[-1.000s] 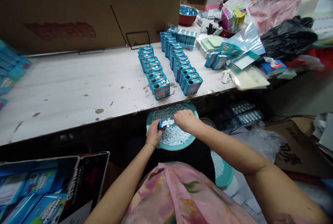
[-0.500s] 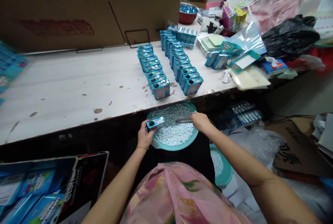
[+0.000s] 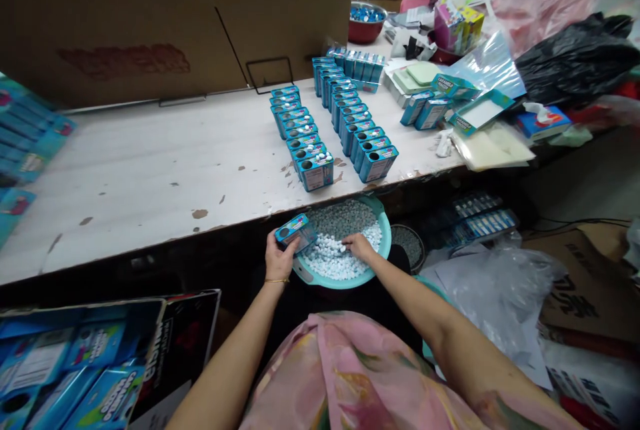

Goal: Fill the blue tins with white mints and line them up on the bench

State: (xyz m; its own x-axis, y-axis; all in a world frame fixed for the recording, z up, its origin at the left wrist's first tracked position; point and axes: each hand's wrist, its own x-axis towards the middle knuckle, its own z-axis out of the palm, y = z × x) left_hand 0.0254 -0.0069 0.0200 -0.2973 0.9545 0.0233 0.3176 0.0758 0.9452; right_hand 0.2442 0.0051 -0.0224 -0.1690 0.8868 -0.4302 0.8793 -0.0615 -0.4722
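My left hand (image 3: pixel 280 258) grips a small blue tin (image 3: pixel 295 233) tilted over the left rim of a turquoise bowl (image 3: pixel 386 233) on my lap. White and grey pellets (image 3: pixel 335 260) fill the bowl. The fingers of my right hand (image 3: pixel 359 248) are bunched at the pellets; what they hold, if anything, is too small to tell. On the white table, rows of blue tins (image 3: pixel 317 171) stand beyond the bowl, some with white pellets on top.
A large cardboard box (image 3: pixel 175 23) stands at the back of the table. Plastic bags (image 3: pixel 575 60) and papers crowd the right side. At lower left is a box of blue packs (image 3: pixel 95 397). Another container of grey pellets (image 3: pixel 407 247) sits right of the bowl.
The metal tool that was in my right hand no longer shows. My right hand has moved left and down to the pellets. The tin in my left hand has tilted, showing its side.
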